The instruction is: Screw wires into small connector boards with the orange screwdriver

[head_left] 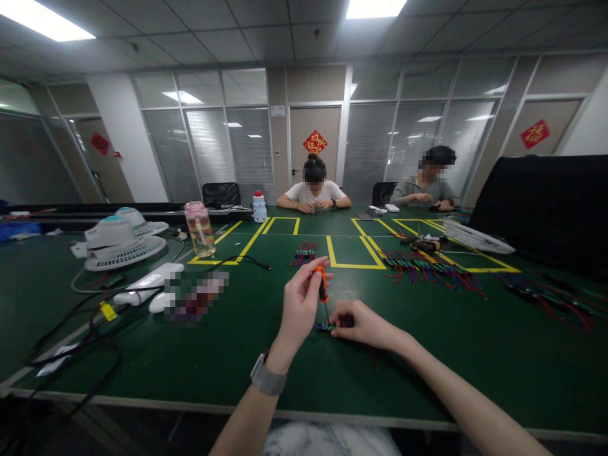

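Observation:
Fingers of my left hand (303, 292) close round the orange and black handle of a screwdriver (323, 286). Its thin shaft points down, and the tip meets a small green circuit board (323, 328) on the table. My right hand (357, 323) pinches the right end of that board against the green tabletop. Red wires trail out from under this hand toward the front. Part of the board is hidden behind the fingertips. Just beyond my left hand lies a small bunch of wired boards (304, 254).
Many wired circuit boards (427, 265) lie to the right, near hand tools (420, 242) and a dark screen (546, 215). At left are white fans (111, 240), a drink bottle (200, 231), a power strip (149, 283) and cables. Two people sit across the table.

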